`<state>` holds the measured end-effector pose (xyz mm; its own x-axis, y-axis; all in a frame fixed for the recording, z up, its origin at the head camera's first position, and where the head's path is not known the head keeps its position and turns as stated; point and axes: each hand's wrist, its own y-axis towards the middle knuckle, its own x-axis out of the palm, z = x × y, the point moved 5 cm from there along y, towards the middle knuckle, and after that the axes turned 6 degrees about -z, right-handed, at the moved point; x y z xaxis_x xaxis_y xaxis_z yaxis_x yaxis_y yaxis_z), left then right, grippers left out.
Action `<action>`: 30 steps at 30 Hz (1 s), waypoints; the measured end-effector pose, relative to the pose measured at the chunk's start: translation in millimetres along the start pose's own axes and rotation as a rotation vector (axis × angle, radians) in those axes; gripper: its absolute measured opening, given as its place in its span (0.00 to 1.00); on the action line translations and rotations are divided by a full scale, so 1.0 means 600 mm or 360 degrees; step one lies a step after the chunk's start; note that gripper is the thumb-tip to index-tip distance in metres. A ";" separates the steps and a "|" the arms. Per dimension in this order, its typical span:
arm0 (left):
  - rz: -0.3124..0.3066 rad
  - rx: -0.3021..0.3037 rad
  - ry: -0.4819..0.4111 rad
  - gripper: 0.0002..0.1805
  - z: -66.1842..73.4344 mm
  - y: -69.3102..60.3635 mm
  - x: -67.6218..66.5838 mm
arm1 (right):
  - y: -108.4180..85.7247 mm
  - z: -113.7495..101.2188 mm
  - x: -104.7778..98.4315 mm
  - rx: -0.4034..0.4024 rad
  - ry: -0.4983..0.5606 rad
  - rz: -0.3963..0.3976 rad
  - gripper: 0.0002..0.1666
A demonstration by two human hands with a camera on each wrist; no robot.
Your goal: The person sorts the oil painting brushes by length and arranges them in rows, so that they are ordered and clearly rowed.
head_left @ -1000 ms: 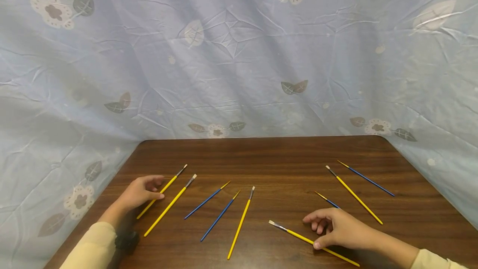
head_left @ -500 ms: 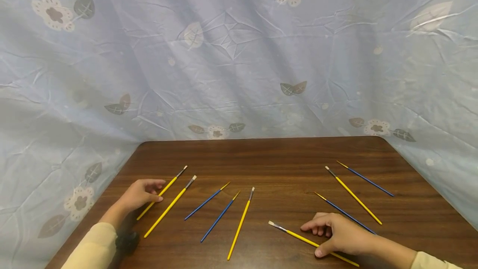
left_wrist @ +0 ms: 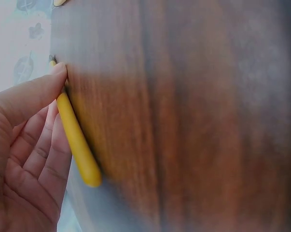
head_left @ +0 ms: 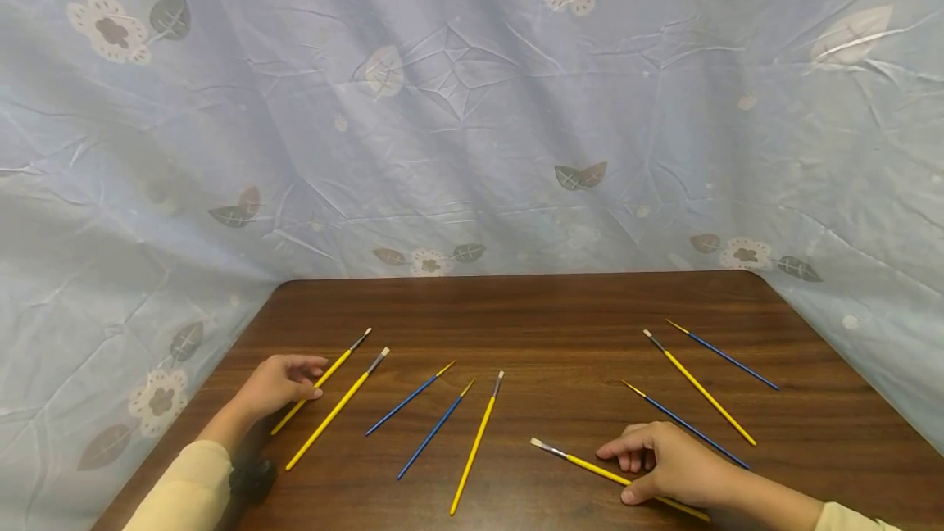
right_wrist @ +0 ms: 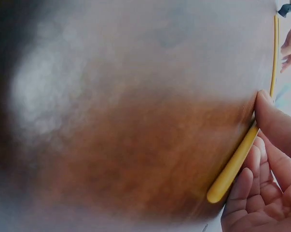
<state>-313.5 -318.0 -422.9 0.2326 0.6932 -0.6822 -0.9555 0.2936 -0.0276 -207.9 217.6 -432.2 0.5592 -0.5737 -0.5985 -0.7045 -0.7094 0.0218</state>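
Observation:
My left hand (head_left: 273, 388) straddles a yellow flat-tipped paintbrush (head_left: 338, 362) on the table; the thumb overlaps its handle, and the fingers lie on the far side, apart from the thumb. In the left wrist view, the yellow handle (left_wrist: 77, 140) runs past the thumb. My right hand (head_left: 678, 465) is over another yellow flat paintbrush (head_left: 593, 467), its thumb at the handle and its forefinger beyond it, with a gap between. The right wrist view has this handle's rounded end (right_wrist: 227, 179) beside the fingers. Whether the fingers bear on either handle is hard to tell.
Several more paintbrushes lie spread on the brown wooden table (head_left: 516, 310): yellow ones (head_left: 475, 449) and thin blue ones (head_left: 435, 433) in the middle, others (head_left: 701, 388) at the right. A floral curtain (head_left: 472, 129) hangs around the table.
My right hand has shifted slightly down and back, uncovering more of the blue paintbrush behind it. The left hand and the paintbrushes look nearly still.

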 end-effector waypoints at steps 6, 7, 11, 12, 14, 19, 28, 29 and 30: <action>-0.0001 0.0001 -0.0015 0.27 0.001 0.000 0.001 | 0.002 0.000 0.000 0.0032 0.0044 0.0025 0.23; -0.0001 0.0002 -0.0015 0.27 0.001 0.000 0.001 | 0.002 0.001 0.000 0.0042 0.0057 0.0026 0.22; -0.0001 -0.0007 -0.0024 0.26 0.001 -0.001 0.002 | 0.003 0.004 0.001 0.0095 0.0110 0.0033 0.20; 0.0000 -0.0010 -0.0028 0.26 0.000 -0.001 0.002 | 0.003 0.005 0.001 0.0109 0.0126 0.0032 0.19; 0.0000 -0.0012 -0.0037 0.26 0.000 -0.002 0.002 | 0.003 0.007 0.001 0.0132 0.0146 0.0032 0.18; -0.0002 -0.0006 -0.0048 0.26 -0.001 -0.001 0.001 | 0.003 0.007 0.001 0.0151 0.0156 0.0034 0.16; -0.0026 -0.0003 -0.0088 0.26 0.001 -0.002 0.000 | 0.004 -0.001 -0.005 0.0197 0.0113 0.0031 0.14; -0.0029 -0.0012 -0.0096 0.26 0.001 -0.002 0.001 | 0.004 -0.002 -0.006 0.0193 0.0110 0.0031 0.14; -0.0035 -0.0012 -0.0097 0.26 0.002 -0.002 0.001 | 0.004 -0.003 -0.006 0.0191 0.0107 0.0034 0.14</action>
<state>-311.8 -317.2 -422.2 0.2642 0.7255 -0.6354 -0.9513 0.3046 -0.0478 -211.0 217.6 -428.6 0.5685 -0.6172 -0.5440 -0.7616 -0.6448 -0.0645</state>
